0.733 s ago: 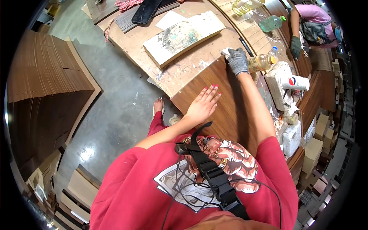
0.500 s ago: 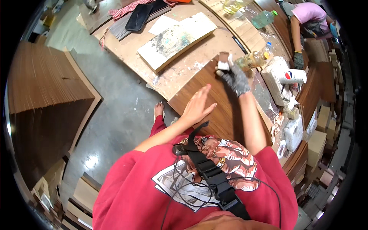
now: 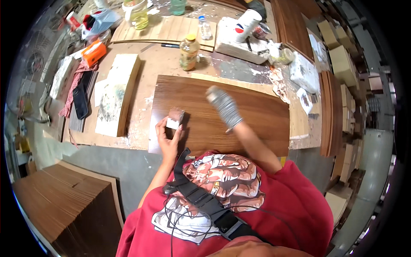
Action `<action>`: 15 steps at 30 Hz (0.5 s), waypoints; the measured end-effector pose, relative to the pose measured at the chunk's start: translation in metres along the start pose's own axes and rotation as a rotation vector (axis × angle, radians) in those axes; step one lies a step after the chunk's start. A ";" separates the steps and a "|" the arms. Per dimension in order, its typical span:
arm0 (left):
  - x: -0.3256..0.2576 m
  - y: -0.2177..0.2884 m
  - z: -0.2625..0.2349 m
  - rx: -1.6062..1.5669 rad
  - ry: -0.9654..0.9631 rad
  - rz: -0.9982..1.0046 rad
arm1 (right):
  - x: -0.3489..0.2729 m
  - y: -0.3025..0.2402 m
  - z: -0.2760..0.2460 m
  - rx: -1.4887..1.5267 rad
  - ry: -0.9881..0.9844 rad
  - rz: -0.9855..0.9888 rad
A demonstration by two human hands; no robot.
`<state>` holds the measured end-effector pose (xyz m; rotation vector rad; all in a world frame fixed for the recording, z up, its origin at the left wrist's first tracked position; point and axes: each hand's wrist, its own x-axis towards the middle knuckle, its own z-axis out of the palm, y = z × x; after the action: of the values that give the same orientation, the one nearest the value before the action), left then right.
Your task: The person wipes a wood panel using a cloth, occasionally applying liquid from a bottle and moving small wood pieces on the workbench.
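Observation:
A dark brown wood-grain board (image 3: 252,115) lies flat on the worktable in front of me. Over its left end, my left hand (image 3: 168,133) is closed on a small brown-and-white block (image 3: 175,116), gripping the white lower part between thumb and fingers. My right hand (image 3: 223,106), in a grey knit glove, is above the middle of the board, apart from the block. Motion smears its fingers, so their pose and any contact with the board cannot be made out.
Beyond the board stand a yellow-capped bottle (image 3: 189,53), a small blue-capped bottle (image 3: 204,28) and a white cup (image 3: 247,25) on a wrapped block. A paint-stained white slab (image 3: 117,96) and a phone (image 3: 80,100) lie left. Stacked brown panels (image 3: 64,197) stand lower left.
The block has passed from my gloved right hand to my left hand. My view has turned, and the whole board now shows. My right hand has come over the board's middle.

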<state>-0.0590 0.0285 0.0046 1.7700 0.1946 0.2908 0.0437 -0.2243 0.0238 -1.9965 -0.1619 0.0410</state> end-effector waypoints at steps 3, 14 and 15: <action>-0.009 -0.003 -0.012 -0.090 -0.072 -0.077 | 0.036 0.098 -0.157 -0.010 0.533 0.294; -0.010 -0.004 -0.041 0.056 -0.284 0.032 | 0.014 0.246 -0.337 -0.808 0.687 0.322; -0.012 -0.001 -0.045 0.109 -0.290 0.067 | 0.016 0.227 -0.298 -0.555 0.675 0.269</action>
<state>-0.0838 0.0674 0.0112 1.9059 -0.0586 0.0698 0.1121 -0.5842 -0.0562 -2.4473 0.5875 -0.5534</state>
